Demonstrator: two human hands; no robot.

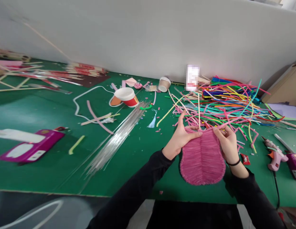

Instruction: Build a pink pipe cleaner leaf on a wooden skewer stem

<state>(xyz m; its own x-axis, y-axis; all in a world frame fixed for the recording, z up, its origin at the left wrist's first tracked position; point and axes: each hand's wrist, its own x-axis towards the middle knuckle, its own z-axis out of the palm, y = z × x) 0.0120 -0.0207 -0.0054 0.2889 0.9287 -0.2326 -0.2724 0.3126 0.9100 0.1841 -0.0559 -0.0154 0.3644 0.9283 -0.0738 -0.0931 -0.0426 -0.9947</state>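
Observation:
Between my hands is a pink panel of pipe cleaners (202,159), rounded at its lower end and marked by a seam down its middle. My left hand (182,135) pinches its upper left edge, thumb laid across the front and index finger raised. At the upper right edge, my right hand (226,143) grips the panel together with a pink pipe cleaner (231,122) that sticks out to the right. A pale stick (199,111) rises from the panel's top centre. The fingers behind the panel are hidden.
A heap of coloured pipe cleaners (234,95) lies behind my hands. Right of them are a pink glue gun (277,159) and a small red packet (245,159). Leftward lie thin clear rods (116,136), a paper cup (126,95) and a purple device (35,146) on the green table (143,168).

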